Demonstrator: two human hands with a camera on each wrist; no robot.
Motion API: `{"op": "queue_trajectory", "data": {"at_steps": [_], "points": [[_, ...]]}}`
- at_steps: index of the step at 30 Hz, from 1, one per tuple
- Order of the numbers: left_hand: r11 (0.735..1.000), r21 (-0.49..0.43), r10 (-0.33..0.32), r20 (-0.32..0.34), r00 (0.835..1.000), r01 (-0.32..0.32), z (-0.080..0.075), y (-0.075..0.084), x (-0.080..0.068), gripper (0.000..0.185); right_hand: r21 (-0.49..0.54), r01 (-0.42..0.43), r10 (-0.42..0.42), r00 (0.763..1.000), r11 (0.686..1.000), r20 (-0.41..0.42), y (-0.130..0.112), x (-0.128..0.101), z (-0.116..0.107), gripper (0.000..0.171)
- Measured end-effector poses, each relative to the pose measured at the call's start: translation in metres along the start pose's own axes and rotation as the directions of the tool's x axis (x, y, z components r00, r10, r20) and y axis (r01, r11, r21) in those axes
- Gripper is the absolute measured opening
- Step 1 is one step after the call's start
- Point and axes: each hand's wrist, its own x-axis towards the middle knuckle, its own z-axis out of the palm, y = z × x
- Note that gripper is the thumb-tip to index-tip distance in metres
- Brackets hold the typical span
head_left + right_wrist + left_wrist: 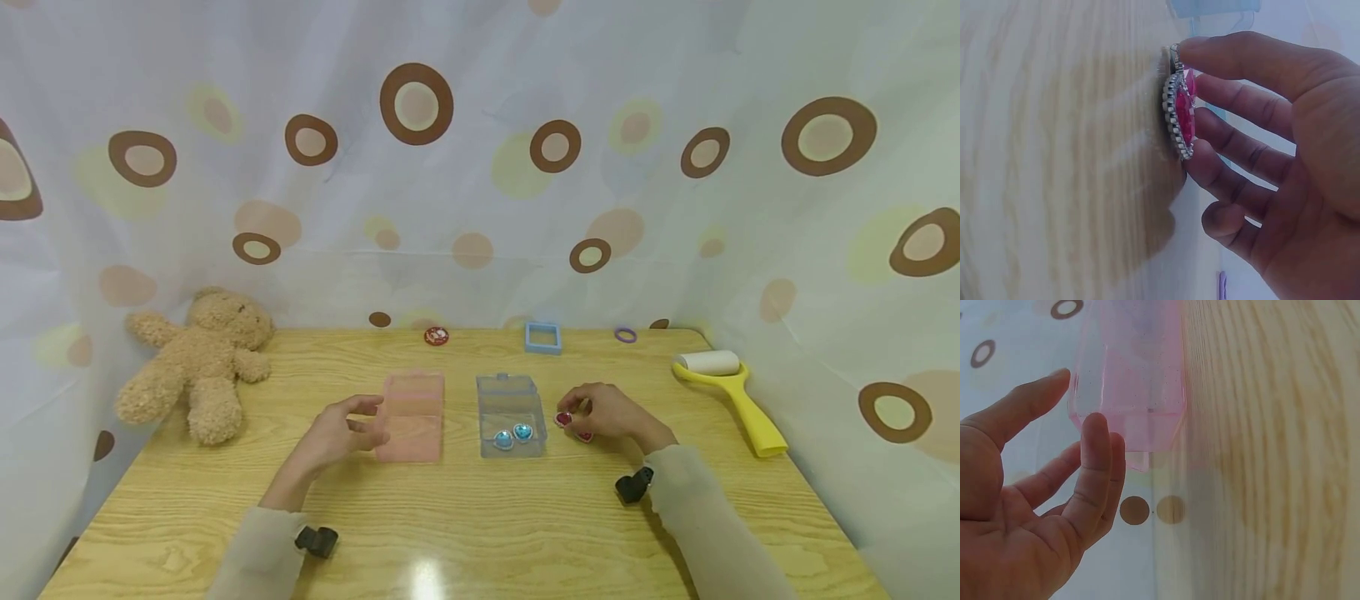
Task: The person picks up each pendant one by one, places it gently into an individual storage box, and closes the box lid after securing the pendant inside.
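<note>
A pink translucent box (411,417) lies on the wooden table (465,517), left of a clear blue box (511,414) that holds two blue gems (513,436). My left hand (369,419) hovers at the pink box's left side with fingers relaxed and spread; whether they touch it is unclear. In the left wrist view that hand (1079,406) is empty in front of the pink box (1132,375). My right hand (576,414), just right of the blue box, pinches a red gem (563,419). In the right wrist view the silver-rimmed red gem (1184,119) stands on edge against the table, held by the fingertips (1200,45). Another red gem (585,436) lies under that hand.
A teddy bear (198,358) sits at the left edge. A yellow lint roller (731,387) lies at the right. Along the back edge lie a red round badge (436,336), a blue square frame (543,337) and a purple ring (626,335). A spotted curtain surrounds the table.
</note>
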Motion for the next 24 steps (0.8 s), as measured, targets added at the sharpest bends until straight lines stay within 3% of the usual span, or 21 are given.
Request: {"op": "queue_trajectory", "data": {"at_steps": [15, 24], "points": [[1.000, 0.023, -0.003, 0.022, 1.000, 0.003, -0.0015, 0.0009, -0.0001, 0.072, -0.070, 0.004, -0.003, 1.000, 0.998, 0.016, -0.0023, 0.0028, 0.0006, 0.024], [1.000, 0.023, 0.000, 0.029, 1.000, -0.001, -0.0023, -0.0006, 0.0009, 0.071, -0.040, -0.008, 0.008, 1.000, 0.999, 0.008, -0.0050, 0.0011, -0.0014, 0.022]]}}
